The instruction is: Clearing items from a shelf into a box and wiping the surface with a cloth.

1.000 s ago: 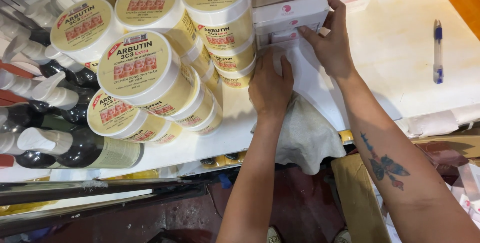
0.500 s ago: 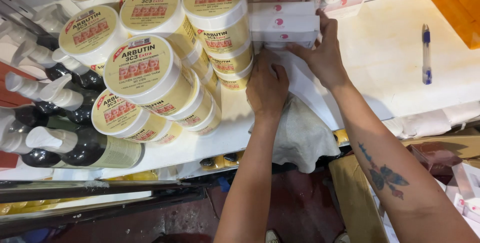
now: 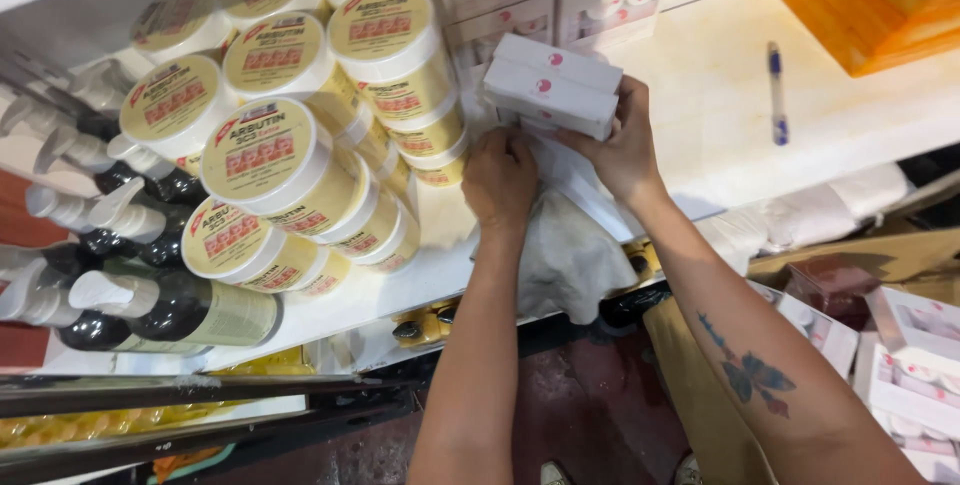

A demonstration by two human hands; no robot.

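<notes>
- Since the moment before, the small white boxes (image 3: 552, 85) had lifted off the shelf (image 3: 720, 115) and swung leftward, up toward the stacked cream jars (image 3: 300, 155).
- The left hand (image 3: 500, 177) lay pressed flat on the white cloth (image 3: 570, 255) at the shelf's front edge, pinching nothing.
- The right hand (image 3: 625, 150) clamped the boxes from beneath.
- Rightward, the shelf held only a pen (image 3: 777, 90), leaving open room.

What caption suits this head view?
Right hand holds white boxes over a shelf; left hand presses a cloth.
</notes>
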